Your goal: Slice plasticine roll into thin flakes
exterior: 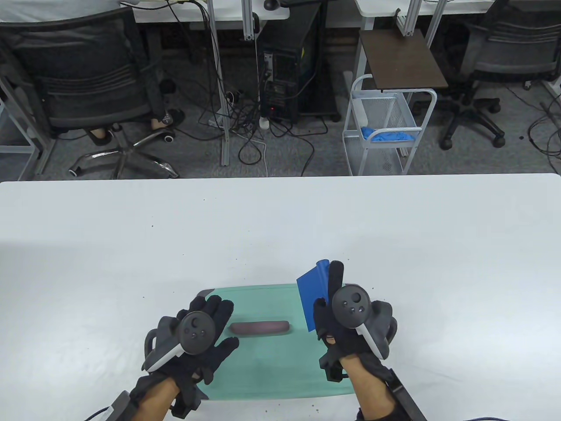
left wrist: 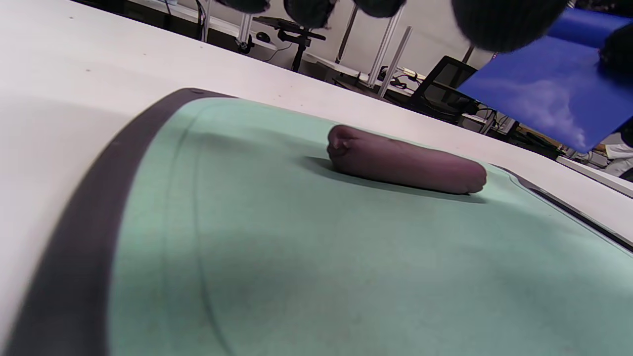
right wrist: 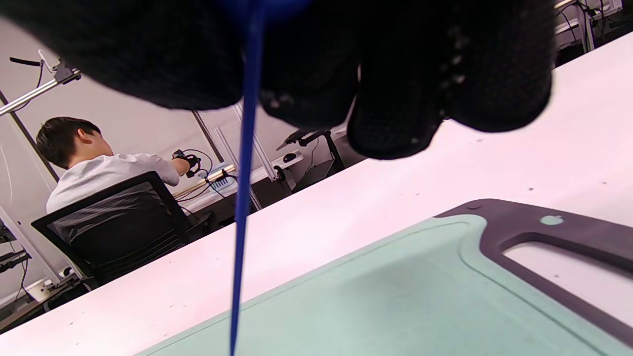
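Here, I see the plasticine roll (exterior: pixel 260 327) as a smooth, dull purple-brown log, whole and uncut, lying lengthwise on my green cutting board (exterior: pixel 271 372) near its middle. My left hand (exterior: pixel 197 337) hovers with fingers spread at the roll's left end, gripping nothing. My right hand (exterior: pixel 350 322) pinches a blue scraper blade (exterior: pixel 312 298) above the board's right side.

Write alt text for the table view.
Two gloved hands hover over a green cutting board on a white table: the right hand holds a blue scraper upright, and the left hand is spread beside an uncut brown plasticine roll.
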